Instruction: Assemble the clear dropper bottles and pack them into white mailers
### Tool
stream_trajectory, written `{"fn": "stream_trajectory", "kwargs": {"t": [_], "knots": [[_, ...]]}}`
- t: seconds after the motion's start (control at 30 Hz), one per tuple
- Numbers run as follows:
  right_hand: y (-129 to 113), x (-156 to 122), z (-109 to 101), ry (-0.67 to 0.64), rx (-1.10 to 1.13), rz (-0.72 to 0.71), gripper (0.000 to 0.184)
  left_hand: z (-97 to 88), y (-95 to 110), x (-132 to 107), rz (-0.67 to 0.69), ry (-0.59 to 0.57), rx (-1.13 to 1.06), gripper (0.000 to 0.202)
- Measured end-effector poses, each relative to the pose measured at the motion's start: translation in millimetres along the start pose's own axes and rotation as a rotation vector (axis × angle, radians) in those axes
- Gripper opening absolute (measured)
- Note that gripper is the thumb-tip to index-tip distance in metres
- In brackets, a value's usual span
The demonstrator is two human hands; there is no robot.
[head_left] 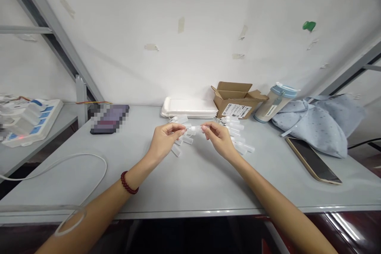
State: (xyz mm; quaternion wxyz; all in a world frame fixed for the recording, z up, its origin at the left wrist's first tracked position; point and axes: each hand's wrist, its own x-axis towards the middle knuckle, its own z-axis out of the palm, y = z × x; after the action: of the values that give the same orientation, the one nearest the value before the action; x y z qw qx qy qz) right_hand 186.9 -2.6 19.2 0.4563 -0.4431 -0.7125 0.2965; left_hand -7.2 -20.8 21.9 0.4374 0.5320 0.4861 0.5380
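Note:
Above the middle of the table, a small translucent plastic tube with a whitish end is held level between my two hands. My left hand pinches it at the left end, thumb against fingertips. At the right end, the thumb and index finger of my right hand are closed on it. Similar tubes lie loose beside and behind my left fingers. More of them are heaped behind my right hand, some with thin white loops. The fingers hide part of the held piece.
Behind the hands are a stack of white padded sheets or envelopes, an open cardboard box and a tumbler. A blue cloth bag and a phone lie right. Left are a blurred-out phone, a white cable and a power strip.

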Motion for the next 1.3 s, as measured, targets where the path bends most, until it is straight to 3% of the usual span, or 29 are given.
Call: {"fn": "stream_trajectory", "kwargs": {"t": [0.63, 1.07, 1.3], "knots": [[2.9, -0.6, 2.8, 0.006, 0.08, 0.019, 0.033, -0.2, 1.4, 0.2, -0.027, 0.025, -0.007, 0.015], [-0.1, -1.0, 3.2, 0.006, -0.035, 0.011, 0.038, 0.2, 3.1, -0.3, -0.024, 0.033, 0.001, 0.017], [-0.9, -1.7, 0.5, -0.011, -0.107, -0.043, 0.029, -0.2, 2.8, -0.3, -0.015, 0.03, 0.026, 0.017]]}}
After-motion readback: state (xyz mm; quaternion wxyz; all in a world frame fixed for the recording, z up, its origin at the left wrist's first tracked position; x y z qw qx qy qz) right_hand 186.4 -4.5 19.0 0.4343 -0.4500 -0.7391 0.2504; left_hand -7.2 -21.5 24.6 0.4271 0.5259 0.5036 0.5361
